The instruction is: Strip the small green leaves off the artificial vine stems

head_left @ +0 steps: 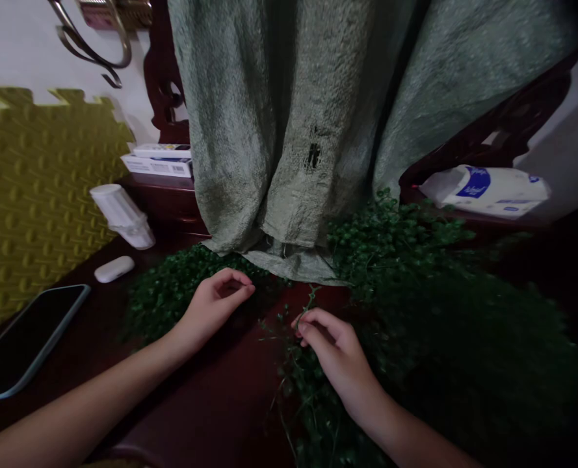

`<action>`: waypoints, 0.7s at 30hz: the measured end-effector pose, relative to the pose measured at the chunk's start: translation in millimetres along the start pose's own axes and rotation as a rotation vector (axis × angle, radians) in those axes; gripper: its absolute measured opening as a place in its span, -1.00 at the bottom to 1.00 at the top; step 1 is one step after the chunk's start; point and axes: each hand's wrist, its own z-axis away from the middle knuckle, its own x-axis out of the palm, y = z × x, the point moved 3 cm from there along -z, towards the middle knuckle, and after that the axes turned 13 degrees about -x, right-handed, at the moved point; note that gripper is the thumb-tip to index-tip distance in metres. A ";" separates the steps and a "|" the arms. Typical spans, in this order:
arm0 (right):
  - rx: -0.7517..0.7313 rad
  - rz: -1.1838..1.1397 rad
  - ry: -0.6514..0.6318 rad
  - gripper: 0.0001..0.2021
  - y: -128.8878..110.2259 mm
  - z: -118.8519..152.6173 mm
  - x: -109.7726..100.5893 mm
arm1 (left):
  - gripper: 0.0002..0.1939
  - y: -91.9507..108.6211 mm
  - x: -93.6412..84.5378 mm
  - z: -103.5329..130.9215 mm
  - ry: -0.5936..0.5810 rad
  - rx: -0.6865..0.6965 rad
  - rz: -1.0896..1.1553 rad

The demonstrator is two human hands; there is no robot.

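Observation:
My right hand (332,351) pinches a thin green sprig (311,298) between thumb and fingers, its small-leaved tip sticking up above them. My left hand (220,296) is closed with thumb and index fingertip together; whatever may be in that pinch is too small to make out. Beneath and behind the left hand lies a low pile of green leafy stems (162,292). A much larger heap of the same greenery (439,312) spreads under and beyond my right hand, its right part lost in the dark. Loose stems trail over the dark red tabletop (220,409) between the hands.
A grey-green woven sack (308,117) hangs down at the back, between the leaf piles. To the left are a phone (30,338), a white earbud case (114,268), a white cup-like container (123,214) and flat boxes (157,164). A tissue pack (493,190) rests at right.

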 end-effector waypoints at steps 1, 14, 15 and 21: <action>0.012 -0.009 0.011 -0.81 -0.2 -0.6 -0.5 | -0.83 2.4 -0.6 1.2 0.003 0.067 -0.050; 0.033 -0.193 0.080 -0.81 1.6 -2.1 -1.9 | -0.91 14.3 19.9 37.9 -0.365 0.744 -0.539; 0.029 -0.190 0.078 -0.80 2.1 -2.2 -1.8 | -0.83 13.2 22.2 37.7 -0.398 0.703 -0.570; 0.004 -0.124 0.066 -0.74 7.7 -1.6 -1.0 | -0.68 8.1 33.0 42.1 -0.544 0.533 -0.571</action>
